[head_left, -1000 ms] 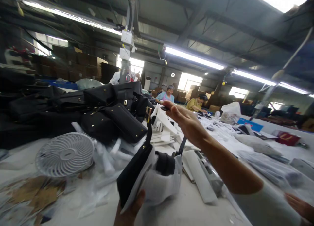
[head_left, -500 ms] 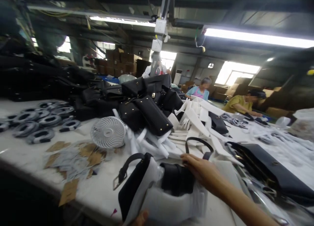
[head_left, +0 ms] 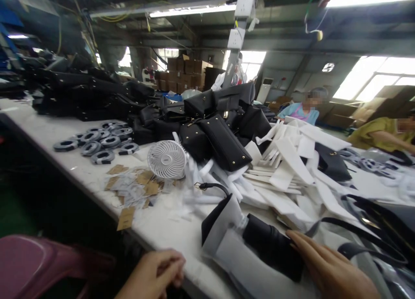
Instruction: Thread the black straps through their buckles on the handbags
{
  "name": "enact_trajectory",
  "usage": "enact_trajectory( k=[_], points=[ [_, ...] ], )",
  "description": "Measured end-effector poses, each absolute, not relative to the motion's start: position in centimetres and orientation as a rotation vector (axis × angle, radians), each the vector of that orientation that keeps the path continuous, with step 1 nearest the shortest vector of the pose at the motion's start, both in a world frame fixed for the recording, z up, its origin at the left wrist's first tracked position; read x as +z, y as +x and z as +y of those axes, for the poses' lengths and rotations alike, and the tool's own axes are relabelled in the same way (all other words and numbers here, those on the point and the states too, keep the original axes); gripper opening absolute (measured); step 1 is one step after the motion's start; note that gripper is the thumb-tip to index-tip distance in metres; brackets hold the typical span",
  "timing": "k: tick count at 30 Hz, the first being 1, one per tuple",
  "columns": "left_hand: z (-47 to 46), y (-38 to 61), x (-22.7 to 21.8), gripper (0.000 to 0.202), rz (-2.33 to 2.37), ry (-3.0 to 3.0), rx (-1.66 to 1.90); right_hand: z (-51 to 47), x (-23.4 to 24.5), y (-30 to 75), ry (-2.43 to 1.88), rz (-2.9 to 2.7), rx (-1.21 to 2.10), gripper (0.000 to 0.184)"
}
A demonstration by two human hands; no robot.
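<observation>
A black handbag point(head_left: 272, 243) lies partly wrapped in pale foam sheeting point(head_left: 249, 264) near the front of the table. One of its straps, with a buckle point(head_left: 198, 185), sticks out to the left. My right hand point(head_left: 333, 264) rests against the right side of the black part, fingers stretched out and together. Away from the bag, over the table's front edge, my left hand point(head_left: 158, 271) has its fingers curled in, with nothing visible in them. The lower end of the wrapped bag runs out of view.
Behind are a white fan point(head_left: 167, 159), brown tags point(head_left: 126, 217), coiled straps point(head_left: 103, 155) and a heap of black bags point(head_left: 223, 143). White foam pieces point(head_left: 292, 160) are piled right of centre. A pink stool point(head_left: 22, 264) stands front left. Two co-workers point(head_left: 300, 111) sit beyond the table.
My left hand has come away from the wrapped bag and moved left. The bag sits lower and farther right in view, its buckled strap swung upward. The camera has turned left.
</observation>
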State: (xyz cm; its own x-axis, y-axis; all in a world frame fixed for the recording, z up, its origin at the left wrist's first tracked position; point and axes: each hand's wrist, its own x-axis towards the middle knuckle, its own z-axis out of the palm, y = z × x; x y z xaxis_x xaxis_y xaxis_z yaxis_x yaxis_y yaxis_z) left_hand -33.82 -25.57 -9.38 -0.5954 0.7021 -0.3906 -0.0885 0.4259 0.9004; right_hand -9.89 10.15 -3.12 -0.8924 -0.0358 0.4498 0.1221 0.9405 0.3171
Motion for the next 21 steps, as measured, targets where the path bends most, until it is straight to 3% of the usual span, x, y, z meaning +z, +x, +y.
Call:
enact_trajectory(
  k=[4, 9, 14, 21],
  points=[
    [-24.0, -41.1, -6.9, 0.042, 2.519, 0.675, 1.183, 8.4, -0.6, -10.4, -0.098, -2.465, -0.586, 0.042],
    [-19.9, -46.7, -8.4, 0.03, 2.777, 0.618, 0.92, 6.5, 2.2, -11.9, 0.093, -2.317, -0.322, 0.02],
    [-18.4, -48.8, -10.3, 0.021, 2.702, 0.512, 0.849, 5.1, 2.4, -13.5, 0.143, -2.38, 0.021, 0.022],
    [-19.6, -48.4, -8.2, 0.021, 2.22, 0.427, 1.352, 4.8, -1.9, -15.0, -0.235, -2.478, 0.499, 0.039]
  ],
)
